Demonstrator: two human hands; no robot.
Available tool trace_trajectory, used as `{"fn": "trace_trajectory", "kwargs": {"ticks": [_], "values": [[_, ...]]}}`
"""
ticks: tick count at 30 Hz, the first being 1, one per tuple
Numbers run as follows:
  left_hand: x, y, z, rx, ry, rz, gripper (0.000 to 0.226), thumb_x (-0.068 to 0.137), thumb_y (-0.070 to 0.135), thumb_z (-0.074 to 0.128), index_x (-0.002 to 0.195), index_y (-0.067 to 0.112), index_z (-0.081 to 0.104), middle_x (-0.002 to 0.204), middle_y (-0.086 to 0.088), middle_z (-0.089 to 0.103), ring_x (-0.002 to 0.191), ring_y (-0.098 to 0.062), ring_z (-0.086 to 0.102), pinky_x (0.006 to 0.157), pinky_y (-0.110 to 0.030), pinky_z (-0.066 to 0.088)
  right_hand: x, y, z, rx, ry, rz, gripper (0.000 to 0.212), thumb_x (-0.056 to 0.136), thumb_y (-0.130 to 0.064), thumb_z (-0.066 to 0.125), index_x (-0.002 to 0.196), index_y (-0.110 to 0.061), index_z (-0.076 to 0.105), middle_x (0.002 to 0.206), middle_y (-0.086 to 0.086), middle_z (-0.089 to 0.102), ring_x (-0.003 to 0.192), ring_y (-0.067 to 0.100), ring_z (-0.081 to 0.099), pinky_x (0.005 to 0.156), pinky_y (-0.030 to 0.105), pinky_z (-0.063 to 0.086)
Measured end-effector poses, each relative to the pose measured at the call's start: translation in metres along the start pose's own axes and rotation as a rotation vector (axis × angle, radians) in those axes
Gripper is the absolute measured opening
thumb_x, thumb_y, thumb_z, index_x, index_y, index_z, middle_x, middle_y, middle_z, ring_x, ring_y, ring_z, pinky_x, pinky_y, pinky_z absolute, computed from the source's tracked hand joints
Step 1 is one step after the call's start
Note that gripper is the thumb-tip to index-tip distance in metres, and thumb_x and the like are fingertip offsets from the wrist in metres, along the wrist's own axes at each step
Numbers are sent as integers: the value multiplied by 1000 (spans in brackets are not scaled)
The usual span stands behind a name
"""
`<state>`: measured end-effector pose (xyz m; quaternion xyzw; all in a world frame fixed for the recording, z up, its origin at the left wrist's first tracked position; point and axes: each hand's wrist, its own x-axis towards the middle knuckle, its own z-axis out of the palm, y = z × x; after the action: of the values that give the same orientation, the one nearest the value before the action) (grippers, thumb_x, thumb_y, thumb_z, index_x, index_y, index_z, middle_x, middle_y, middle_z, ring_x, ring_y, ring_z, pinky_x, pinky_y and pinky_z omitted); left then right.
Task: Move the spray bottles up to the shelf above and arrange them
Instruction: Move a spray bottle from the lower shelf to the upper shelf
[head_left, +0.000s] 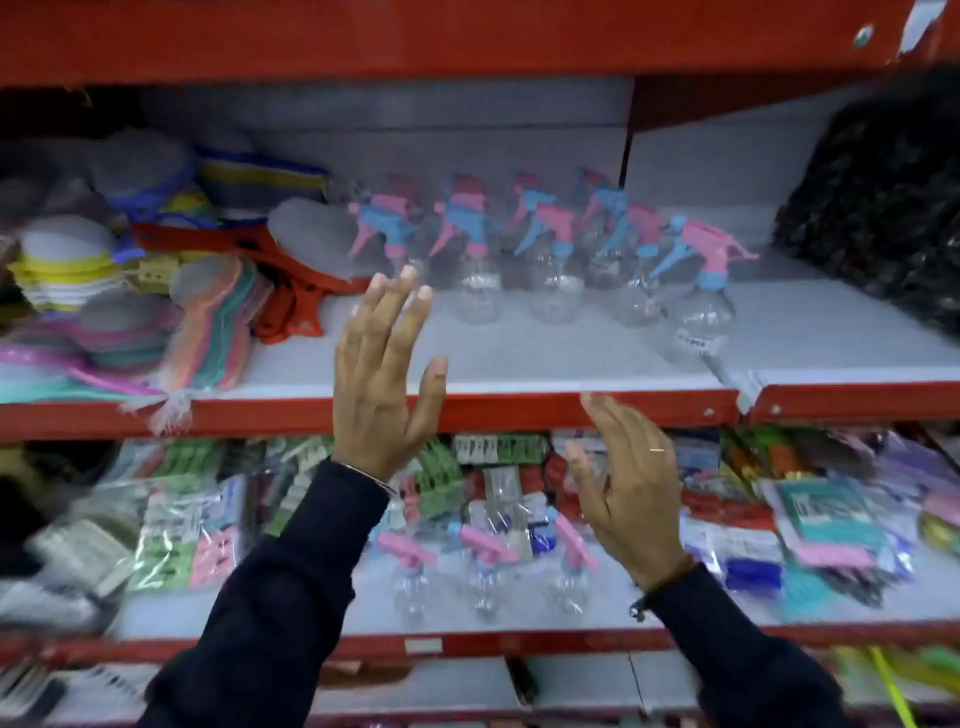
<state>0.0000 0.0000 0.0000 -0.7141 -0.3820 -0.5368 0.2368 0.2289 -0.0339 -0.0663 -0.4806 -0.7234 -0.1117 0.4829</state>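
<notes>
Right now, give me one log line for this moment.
left hand: open, empty | right hand: open, empty | clear plastic spray bottles: three on lower shelf | upper red-edged shelf: several placed

left hand (382, 374) raised, fingers spread, empty, over front edge of upper shelf (519, 402). right hand (631, 486) lower, fingers spread, empty. spray bottles on upper shelf (550, 249) upright in cluster, pink and blue triggers. three spray bottles on lower shelf (485, 571) upright in row between packaged goods (826, 514).

Bright, motion-blurred, edges distorted
</notes>
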Motion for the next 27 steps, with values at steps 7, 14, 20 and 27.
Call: {"fn": "trace_trajectory", "kwargs": {"ticks": [7,14,20,27], "values": [[-55,-21,18,178,-269,-290,52,95,33,41,144,18,33,154,-8,30,146,-24,14,115,-50,20,-87,37,39,-25,-422,285,48,91,-36,52,133,-14,43,133,8,54,119,25,51,96,34,39],[-82,-43,24,295,-432,-382,50,96,41,33,144,25,35,156,-3,28,147,-23,11,118,-41,-1,-125,71,71,42,-692,575,52,87,-31,61,130,-10,41,129,13,53,117,29,50,87,36,45],[-82,-45,25,298,-420,-369,48,96,39,35,142,24,38,152,-3,36,146,-23,16,117,-33,-7,-129,81,75,259,-603,700,33,81,-15,70,111,-10,56,104,9,60,96,27,57,73,22,47],[-83,-49,27,297,-401,-358,46,96,35,37,141,24,40,148,-4,41,144,-23,19,117,-32,-7,-78,61,23,456,-370,577,32,75,-16,75,96,-34,59,94,-6,63,80,1,55,62,13,43]]}}
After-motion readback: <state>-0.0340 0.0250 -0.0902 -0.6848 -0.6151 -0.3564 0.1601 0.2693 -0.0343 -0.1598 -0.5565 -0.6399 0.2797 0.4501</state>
